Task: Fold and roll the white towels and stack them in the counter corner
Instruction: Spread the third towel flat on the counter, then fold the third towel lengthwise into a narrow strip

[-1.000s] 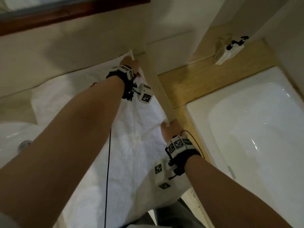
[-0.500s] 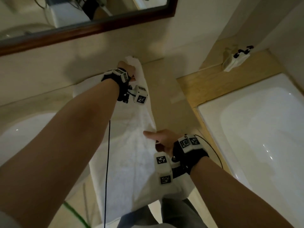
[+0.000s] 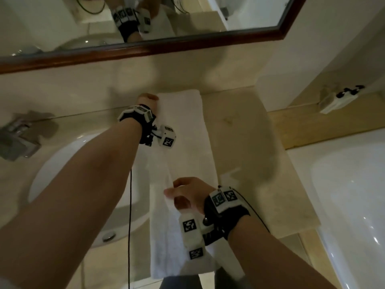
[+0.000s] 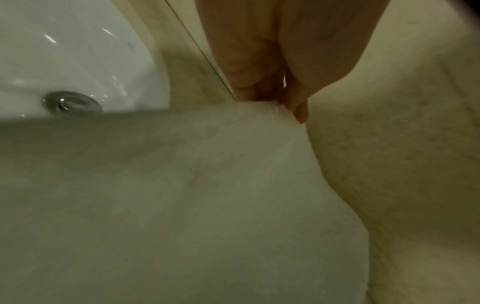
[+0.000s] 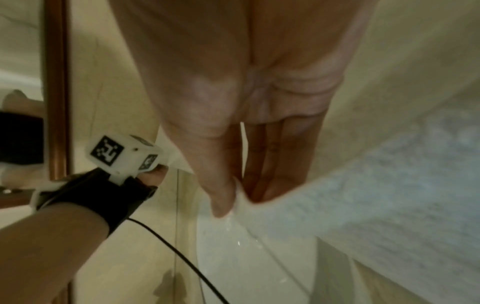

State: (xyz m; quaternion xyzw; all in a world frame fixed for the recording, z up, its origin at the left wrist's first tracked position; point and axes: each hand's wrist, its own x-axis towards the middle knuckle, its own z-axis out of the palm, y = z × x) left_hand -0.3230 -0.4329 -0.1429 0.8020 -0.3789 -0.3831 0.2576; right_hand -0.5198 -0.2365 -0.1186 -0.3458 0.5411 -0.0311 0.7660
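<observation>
A white towel (image 3: 187, 142) lies folded into a long narrow strip on the beige counter (image 3: 245, 130), running from the back wall to the front edge, where its near end hangs over. My left hand (image 3: 146, 100) pinches the far left corner of the towel (image 4: 233, 164) near the wall. My right hand (image 3: 183, 192) pinches the towel's left edge (image 5: 363, 195) near its middle, thumb on one side and fingers on the other. Both hands wear wrist cameras with marker cubes.
A white sink basin (image 3: 83, 184) with a metal drain (image 4: 72, 102) sits left of the towel, a tap (image 3: 16, 134) behind it. A wood-framed mirror (image 3: 145, 49) hangs above. A white bathtub (image 3: 343, 195) lies right, with a small fixture (image 3: 337, 99) on its wooden ledge.
The towel's right side has been carried over to the left, turning the wide towel into a narrow strip. My right hand moved left with that edge; the left hand stayed at the far end.
</observation>
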